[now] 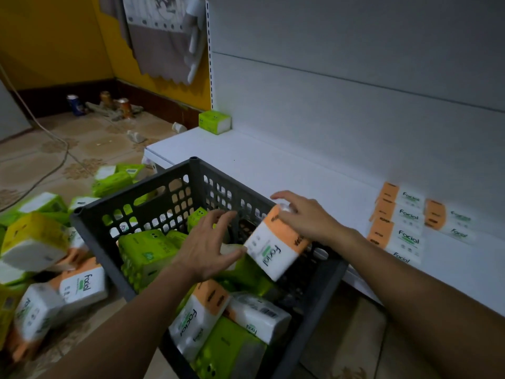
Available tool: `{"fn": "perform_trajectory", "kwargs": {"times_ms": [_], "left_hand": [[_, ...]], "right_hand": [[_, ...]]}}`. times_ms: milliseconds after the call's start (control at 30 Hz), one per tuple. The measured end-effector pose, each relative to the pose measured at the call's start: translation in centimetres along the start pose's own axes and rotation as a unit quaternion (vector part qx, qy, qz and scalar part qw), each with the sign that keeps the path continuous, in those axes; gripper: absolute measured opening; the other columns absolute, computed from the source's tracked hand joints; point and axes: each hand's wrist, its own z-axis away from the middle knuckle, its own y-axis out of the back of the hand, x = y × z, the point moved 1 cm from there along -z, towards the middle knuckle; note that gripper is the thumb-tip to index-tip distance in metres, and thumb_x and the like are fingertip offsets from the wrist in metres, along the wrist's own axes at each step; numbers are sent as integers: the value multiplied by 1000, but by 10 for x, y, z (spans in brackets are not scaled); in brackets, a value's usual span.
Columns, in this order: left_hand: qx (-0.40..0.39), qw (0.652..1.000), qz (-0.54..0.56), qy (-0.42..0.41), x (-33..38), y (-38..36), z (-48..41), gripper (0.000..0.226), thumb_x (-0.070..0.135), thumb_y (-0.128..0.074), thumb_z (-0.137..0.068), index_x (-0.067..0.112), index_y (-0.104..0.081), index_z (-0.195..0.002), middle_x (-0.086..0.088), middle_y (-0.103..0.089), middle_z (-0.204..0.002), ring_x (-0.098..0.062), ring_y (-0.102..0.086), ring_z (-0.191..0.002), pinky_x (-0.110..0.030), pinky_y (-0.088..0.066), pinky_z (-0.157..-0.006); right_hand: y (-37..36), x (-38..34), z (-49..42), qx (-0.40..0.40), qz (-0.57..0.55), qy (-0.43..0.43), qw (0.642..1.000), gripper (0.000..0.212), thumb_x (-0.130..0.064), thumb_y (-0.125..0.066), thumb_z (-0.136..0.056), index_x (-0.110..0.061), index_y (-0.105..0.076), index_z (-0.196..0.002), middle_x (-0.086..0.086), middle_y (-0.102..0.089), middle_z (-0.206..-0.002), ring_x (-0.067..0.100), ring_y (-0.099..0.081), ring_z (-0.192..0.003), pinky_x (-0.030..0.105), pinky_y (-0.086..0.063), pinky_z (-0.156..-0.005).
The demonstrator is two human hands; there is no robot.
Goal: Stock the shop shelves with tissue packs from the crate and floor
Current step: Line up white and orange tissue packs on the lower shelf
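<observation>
**Shop corner, low white shelf: orange pack lifted over the crate**

Dim room, patterned floor, yellow wall behind. Grey crate [131,199] stood against the front edge of the shelf [273,165], with green and orange packs inside it. More packs [35,242] lay heaped on the floor to the left.

Right hand [303,217]: grip closed over the orange end of one orange-and-white tissue pack [273,250], fingers curled across the top. The pack hung above the crate's right side, just short of the shelf. Left hand [210,247]: grip open, fingers spread, holding nothing. Its fingertips were at the pack's lower edge; contact could not be told.

Orientation: the pack was tilted, orange end up and toward the shelf, white end down toward the crate, printed face up. Its long axis appeared to slant from upper right to lower left.

Shelved row [401,222]: packs lay flat, printed face up, orange ends to the left. One green pack [214,122] sat alone at the far end.

Judgement: level the pack, swing its orange end left to match the row, steady the white end with the free hand, and set it close beside the row.
</observation>
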Motion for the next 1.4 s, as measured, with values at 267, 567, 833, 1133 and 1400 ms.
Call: {"fn": "perform_trajectory", "kwargs": {"times_ms": [267, 567, 833, 1133, 1400], "left_hand": [[16, 993, -9, -120, 55, 28, -40, 115, 85, -40, -55, 26, -5, -148, -3, -24, -145, -19, -37, -126, -34, -37, -104], [21, 976, -37, -212, 172, -5, -81, 109, 63, -68, -67, 25, -5, -147, -7, -43, -127, -21, -49, -104, -31, -43, -85], [45, 988, -79, -127, 267, -75, -89, 105, 66, -56, -77, 16, 4, -147, -8, -44, -125, -22, -47, -111, -38, -38, -93], [-106, 980, -10, -169, 286, -126, -87, 108, 35, -74, -75, 29, 8, -146, -9, -16, -147, -27, -26, -131, -40, -32, -106], [-82, 981, 82, -154, 306, -167, -84, 78, 35, -68, -80, 19, -22, -141, -9, -48, -118, -23, -51, -105, -34, -48, -83]], "right_hand": [[67, 5, 12, 132, -275, -52, 951, 24, -12, -50, -90, -25, -65, -104, -1, -63, -97, 12, -58, -68, 20, -44, -56], [123, 72, 72, 202, -489, -115, 841, 30, -44, -47, -93, -16, -54, -82, 2, -59, -61, 17, -57, -66, 31, -46, -65], [114, 132, 122, 226, -514, -155, 813, 31, -8, -60, -88, -11, -57, -118, 9, -68, -111, 26, -65, -98, 35, -55, -62], [141, 209, 177, 210, -412, -238, 854, 36, -6, -65, -82, -10, -56, -116, 10, -70, -100, 23, -64, -91, 33, -49, -71], [136, 235, 186, 301, -243, -201, 900, 90, -26, -77, -75, -29, -20, -145, -5, -50, -121, 12, -57, -99, 21, -50, -69]]}}
